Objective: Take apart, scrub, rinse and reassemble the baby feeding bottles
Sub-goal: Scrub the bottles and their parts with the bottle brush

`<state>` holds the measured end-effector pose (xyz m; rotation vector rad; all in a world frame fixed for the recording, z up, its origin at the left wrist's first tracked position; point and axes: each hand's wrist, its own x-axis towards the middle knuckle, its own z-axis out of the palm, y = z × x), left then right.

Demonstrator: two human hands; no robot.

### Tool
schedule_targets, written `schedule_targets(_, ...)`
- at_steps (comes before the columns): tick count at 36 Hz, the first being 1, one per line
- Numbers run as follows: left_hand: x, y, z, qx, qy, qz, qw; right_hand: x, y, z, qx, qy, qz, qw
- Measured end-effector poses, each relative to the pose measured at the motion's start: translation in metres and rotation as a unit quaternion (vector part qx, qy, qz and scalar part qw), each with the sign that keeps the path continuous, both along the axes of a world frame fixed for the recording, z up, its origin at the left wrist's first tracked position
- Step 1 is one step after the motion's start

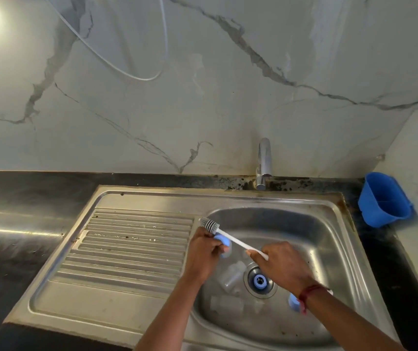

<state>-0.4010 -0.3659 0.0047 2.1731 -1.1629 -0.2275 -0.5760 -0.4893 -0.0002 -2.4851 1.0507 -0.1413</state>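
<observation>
Clear bottles (232, 276) are lying low in the sink (228, 198) basin beside the drain. They're likely light and slippery when wet, so be gripping them round the body. Your right hand (286, 267) is wrapping the near end of the brush (233, 239), which is angling far-left. Your left hand (203, 249) is pinching a small, stiff-looking blue collar (222, 240), and the bristles are sitting just beyond it.
</observation>
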Motion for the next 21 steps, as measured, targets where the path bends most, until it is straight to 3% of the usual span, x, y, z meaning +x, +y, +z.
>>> schedule_targets(3, -0.007, 0.002, 0.007, 0.021, 0.015, 0.023, 0.999, 0.002, 0.004, -0.008, 0.035, -0.026, -0.025, 0.999)
schedule_targets(5, -0.007, 0.004, 0.005, 0.050, 0.085, 0.072, 0.993, 0.000, 0.003, -0.014, 0.064, -0.053, -0.047, 0.995)
schedule_targets(7, -0.008, 0.008, 0.004, 0.016, 0.198, 0.130, 0.971, -0.003, 0.002, -0.016, 0.100, -0.086, -0.065, 0.989)
schedule_targets(11, -0.016, 0.013, 0.003, -0.096, 0.472, 0.230, 0.846, -0.007, 0.003, -0.022, 0.150, -0.103, -0.052, 0.982)
schedule_targets(13, -0.019, 0.013, 0.001, -0.126, 0.506, 0.258, 0.813, -0.007, 0.004, -0.024, 0.157, -0.099, -0.048, 0.981)
schedule_targets(18, -0.025, 0.011, 0.003, -0.153, 0.532, 0.287, 0.782, -0.003, 0.014, -0.021, 0.159, -0.104, -0.050, 0.981)
schedule_targets(21, -0.018, 0.010, 0.003, -0.187, 0.567, 0.297, 0.745, 0.001, 0.021, -0.016, 0.163, -0.104, -0.052, 0.980)
